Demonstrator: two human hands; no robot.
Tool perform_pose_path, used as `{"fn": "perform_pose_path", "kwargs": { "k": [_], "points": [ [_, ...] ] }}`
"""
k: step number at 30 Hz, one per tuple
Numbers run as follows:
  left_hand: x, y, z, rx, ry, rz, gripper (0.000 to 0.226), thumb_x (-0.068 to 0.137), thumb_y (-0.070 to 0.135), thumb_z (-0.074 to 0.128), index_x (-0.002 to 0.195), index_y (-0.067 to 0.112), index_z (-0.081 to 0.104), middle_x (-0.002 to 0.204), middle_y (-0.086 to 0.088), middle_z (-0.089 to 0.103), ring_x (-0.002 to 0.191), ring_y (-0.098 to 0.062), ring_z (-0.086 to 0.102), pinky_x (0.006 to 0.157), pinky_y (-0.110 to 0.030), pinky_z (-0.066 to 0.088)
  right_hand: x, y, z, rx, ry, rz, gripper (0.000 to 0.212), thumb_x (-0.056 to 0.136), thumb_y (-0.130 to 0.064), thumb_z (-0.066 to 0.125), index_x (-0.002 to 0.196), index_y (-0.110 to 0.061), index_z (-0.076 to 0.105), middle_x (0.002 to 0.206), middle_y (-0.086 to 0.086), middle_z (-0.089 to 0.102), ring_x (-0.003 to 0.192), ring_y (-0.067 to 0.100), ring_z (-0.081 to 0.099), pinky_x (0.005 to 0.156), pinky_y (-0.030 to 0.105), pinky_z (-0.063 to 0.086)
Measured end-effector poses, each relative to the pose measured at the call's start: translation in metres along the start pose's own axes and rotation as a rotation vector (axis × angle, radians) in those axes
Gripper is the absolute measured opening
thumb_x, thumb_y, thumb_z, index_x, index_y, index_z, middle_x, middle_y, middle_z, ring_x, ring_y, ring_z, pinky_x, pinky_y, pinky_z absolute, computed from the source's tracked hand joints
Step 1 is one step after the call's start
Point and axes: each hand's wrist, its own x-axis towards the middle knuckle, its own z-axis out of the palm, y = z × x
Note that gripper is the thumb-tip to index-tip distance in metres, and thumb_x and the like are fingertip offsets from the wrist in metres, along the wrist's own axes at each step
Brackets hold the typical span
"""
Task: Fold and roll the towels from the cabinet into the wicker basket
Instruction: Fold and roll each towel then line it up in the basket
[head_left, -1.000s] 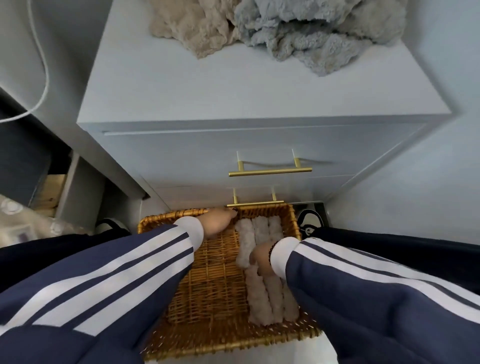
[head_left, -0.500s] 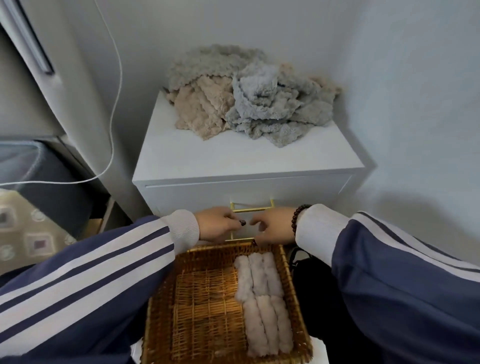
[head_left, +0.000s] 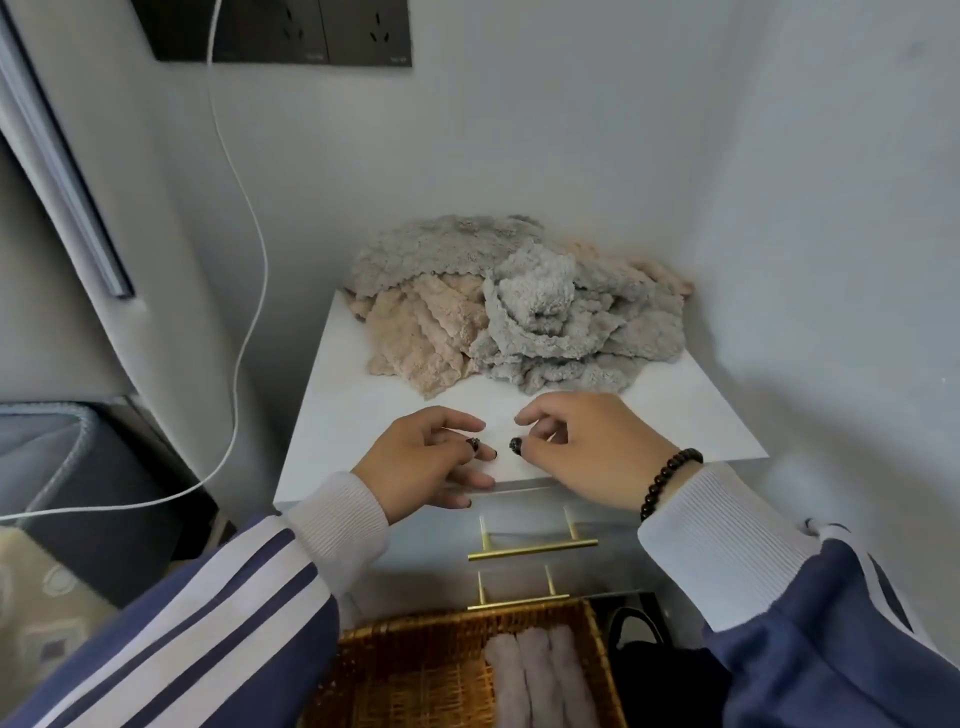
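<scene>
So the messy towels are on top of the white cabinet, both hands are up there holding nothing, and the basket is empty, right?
Not quite: the wicker basket isn't empty. The head view shows rolled towels lying in its right side. The rest holds: the messy towels sit on the white cabinet, and the left hand and right hand hold nothing.

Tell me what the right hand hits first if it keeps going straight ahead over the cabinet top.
Most likely the grey towel at the front of the heap. The right hand hangs above the bare cabinet top, fingers loosely curled, holding nothing; depth is hard to judge.
</scene>
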Motion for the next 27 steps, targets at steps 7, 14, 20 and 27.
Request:
{"fn": "perform_pose_path", "kwargs": {
  "k": [7, 14, 20, 27],
  "points": [
    [0.024, 0.015, -0.012, -0.103, 0.046, 0.049, 0.023, 0.093, -0.002, 0.047, 0.110, 0.007, 0.060, 0.093, -0.007, 0.073, 0.072, -0.016, 0.070, 0.065, -0.026, 0.051, 0.052, 0.006, -0.019, 0.142, 0.598, 0.009, 0.023, 0.084, -0.012, 0.064, 0.103, -0.021, 0.057, 0.097, -0.008, 0.057, 0.085, 0.005, 0.054, 0.076, 0.015, 0.045],
    [0.033, 0.016, -0.002, -0.099, 0.087, 0.058, 0.025, 0.091, -0.004, 0.048, 0.105, 0.012, 0.060, 0.088, -0.003, 0.074, 0.069, -0.012, 0.069, 0.064, -0.022, 0.049, 0.083, 0.030, -0.005, -0.172, 0.468, -0.049, 0.035, 0.077, -0.019, 0.073, 0.108, -0.015, 0.056, 0.107, 0.000, 0.051, 0.101, 0.017, 0.049, 0.087, 0.029, 0.044],
    [0.043, 0.024, 0.018, -0.112, 0.142, 0.133, 0.036, 0.089, -0.001, 0.054, 0.115, 0.022, 0.051, 0.103, 0.000, 0.069, 0.083, -0.015, 0.070, 0.068, -0.025, 0.053, 0.079, 0.010, -0.018, 0.034, 0.727, -0.137, 0.006, 0.086, -0.009, 0.062, 0.086, -0.015, 0.065, 0.083, -0.010, 0.062, 0.071, 0.003, 0.051, 0.063, 0.006, 0.036],
    [0.058, 0.014, 0.040, -0.156, 0.221, 0.327, 0.071, 0.072, 0.008, 0.076, 0.131, 0.022, 0.038, 0.115, 0.005, 0.062, 0.104, -0.014, 0.063, 0.091, -0.036, 0.052, 0.028, -0.025, -0.026, 0.764, 0.566, -0.232, 0.010, 0.089, -0.004, 0.060, 0.087, -0.013, 0.064, 0.074, 0.000, 0.063, 0.064, 0.008, 0.056, 0.060, 0.019, 0.049]
  ]
}}
